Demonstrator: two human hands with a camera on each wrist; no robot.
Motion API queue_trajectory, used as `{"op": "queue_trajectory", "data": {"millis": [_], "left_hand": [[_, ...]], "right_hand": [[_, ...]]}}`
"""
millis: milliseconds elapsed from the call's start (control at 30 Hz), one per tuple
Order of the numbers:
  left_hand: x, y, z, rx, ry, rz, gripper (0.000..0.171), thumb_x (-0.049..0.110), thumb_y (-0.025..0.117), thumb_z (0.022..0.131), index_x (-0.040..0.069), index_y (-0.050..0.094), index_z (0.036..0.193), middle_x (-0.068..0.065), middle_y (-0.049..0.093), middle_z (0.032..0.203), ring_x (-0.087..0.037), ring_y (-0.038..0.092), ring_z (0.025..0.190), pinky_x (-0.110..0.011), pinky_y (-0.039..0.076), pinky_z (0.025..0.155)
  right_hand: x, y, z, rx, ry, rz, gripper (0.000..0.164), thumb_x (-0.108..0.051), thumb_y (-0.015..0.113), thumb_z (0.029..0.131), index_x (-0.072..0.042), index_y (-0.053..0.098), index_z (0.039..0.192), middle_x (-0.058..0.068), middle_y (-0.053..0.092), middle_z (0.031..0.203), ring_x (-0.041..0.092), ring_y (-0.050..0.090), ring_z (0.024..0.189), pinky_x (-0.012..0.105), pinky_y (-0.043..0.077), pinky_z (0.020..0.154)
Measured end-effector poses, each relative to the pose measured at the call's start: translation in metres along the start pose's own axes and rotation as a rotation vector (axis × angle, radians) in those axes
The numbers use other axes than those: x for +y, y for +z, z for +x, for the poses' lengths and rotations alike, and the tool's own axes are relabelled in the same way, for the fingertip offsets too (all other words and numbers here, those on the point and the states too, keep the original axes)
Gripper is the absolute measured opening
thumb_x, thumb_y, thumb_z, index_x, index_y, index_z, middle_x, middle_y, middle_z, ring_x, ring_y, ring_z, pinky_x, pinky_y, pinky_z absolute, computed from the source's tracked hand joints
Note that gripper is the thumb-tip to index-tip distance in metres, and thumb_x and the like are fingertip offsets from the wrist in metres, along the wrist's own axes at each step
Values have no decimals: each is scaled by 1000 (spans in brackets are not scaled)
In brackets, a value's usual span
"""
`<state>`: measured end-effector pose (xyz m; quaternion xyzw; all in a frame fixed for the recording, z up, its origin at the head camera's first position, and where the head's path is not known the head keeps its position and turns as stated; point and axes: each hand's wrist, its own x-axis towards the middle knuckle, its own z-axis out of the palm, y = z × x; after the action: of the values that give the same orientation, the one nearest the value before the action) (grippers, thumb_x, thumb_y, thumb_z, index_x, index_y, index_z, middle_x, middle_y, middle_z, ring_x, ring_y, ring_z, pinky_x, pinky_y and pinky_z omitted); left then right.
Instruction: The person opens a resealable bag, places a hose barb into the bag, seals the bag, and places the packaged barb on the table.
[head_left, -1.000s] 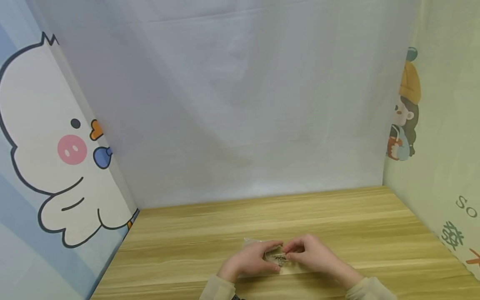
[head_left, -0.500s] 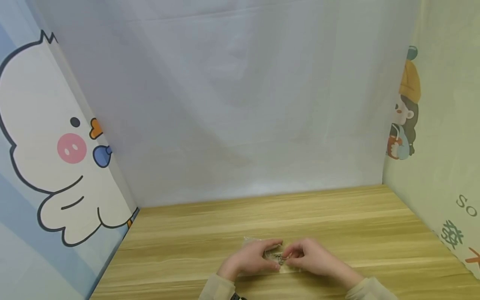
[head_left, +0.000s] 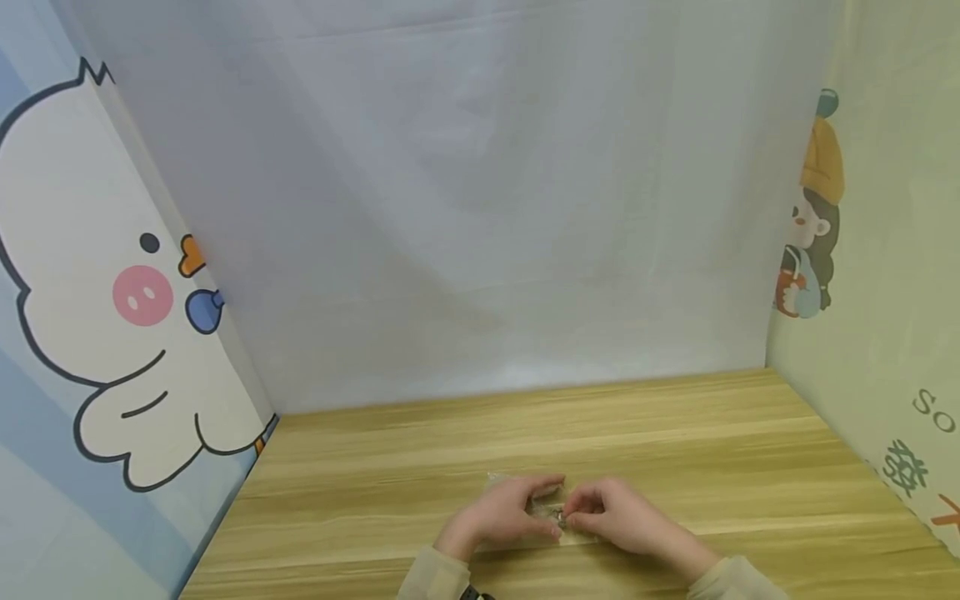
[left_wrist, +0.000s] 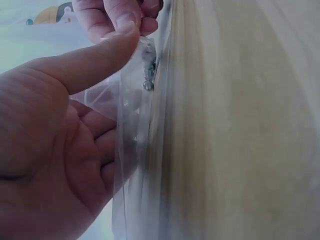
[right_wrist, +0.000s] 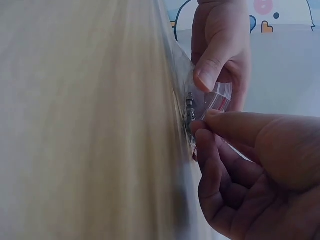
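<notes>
A clear zip bag (right_wrist: 220, 95) with a red line along its mouth lies on the table. Inside are several small silvery metal pieces (right_wrist: 189, 107) that look like screws. My left hand (head_left: 501, 510) holds the bag near its mouth, thumb on the near side and fingers curled behind the film (left_wrist: 125, 165). Thumb and forefinger stand apart there, around the metal pieces. From the right, my right hand (head_left: 618, 515) reaches to the mouth, thumb and forefinger tips (right_wrist: 204, 125) pinched together right at the metal pieces. What they pinch is mostly hidden; it looks like one small metal piece.
The wood-grain table (head_left: 390, 467) extends around both hands. A pale grey curtain (head_left: 480, 250) hangs along its back edge. Printed cloths with a white bird (head_left: 82, 333) and a cartoon figure (head_left: 813, 217) stand at left and right.
My right fingertips have shifted slightly left and down, closer over the metal pieces in the bag. My left hand stays nearly still on the bag.
</notes>
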<state>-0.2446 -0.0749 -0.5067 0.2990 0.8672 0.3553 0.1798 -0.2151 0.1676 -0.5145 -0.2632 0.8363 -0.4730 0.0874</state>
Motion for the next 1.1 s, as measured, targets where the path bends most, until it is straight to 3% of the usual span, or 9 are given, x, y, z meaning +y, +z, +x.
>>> {"op": "queue_trajectory", "data": {"millis": [267,400,533,667,767,967,1100], "left_hand": [[2,-6,0,54,6,-35,84,35,88,90,18,48,162,-4,57,157,-28,53,142,-54,45,116],[2,-9,0,69,39,-82,86,30,87,92,17,44,165,-7,51,161,-30,49,146,-55,42,119],[2,-11,-1,79,86,-131,77,21,79,99,16,40,166,-7,47,165,-32,44,151,-53,40,121],[3,-13,0,102,143,-262,66,7,65,105,12,39,166,-11,44,167,-32,38,154,-51,36,124],[4,-14,3,161,174,-341,61,0,59,106,8,43,163,-13,44,166,-31,39,154,-48,38,123],[6,-14,7,325,163,-343,48,-1,62,105,5,58,152,-10,58,156,-36,54,142,-41,50,114],[7,-13,6,323,167,-346,44,7,60,109,10,59,153,-5,59,154,-38,53,142,-50,45,117]], "right_hand": [[-5,-10,1,58,-37,-88,6,-11,76,99,-16,79,95,-7,76,88,4,66,79,24,56,72],[-8,-14,1,93,-110,-145,7,-9,78,97,-15,80,95,-7,78,90,2,67,81,25,59,74],[-10,-19,0,114,-189,-168,8,-3,79,94,-11,80,95,-3,79,90,2,69,80,26,61,72],[-11,-25,-2,119,-225,-195,9,-2,78,95,-10,81,96,-2,79,92,2,69,81,26,62,73],[-10,-28,-3,124,-239,-215,11,-2,78,95,-12,81,97,-5,79,94,1,69,83,27,62,75],[-10,-29,-3,156,-313,-227,15,2,78,92,-13,80,94,-6,79,94,2,70,84,30,63,77],[-7,-30,-2,186,-387,-230,18,5,79,90,-13,79,94,-4,80,94,2,71,84,30,64,76]]}}
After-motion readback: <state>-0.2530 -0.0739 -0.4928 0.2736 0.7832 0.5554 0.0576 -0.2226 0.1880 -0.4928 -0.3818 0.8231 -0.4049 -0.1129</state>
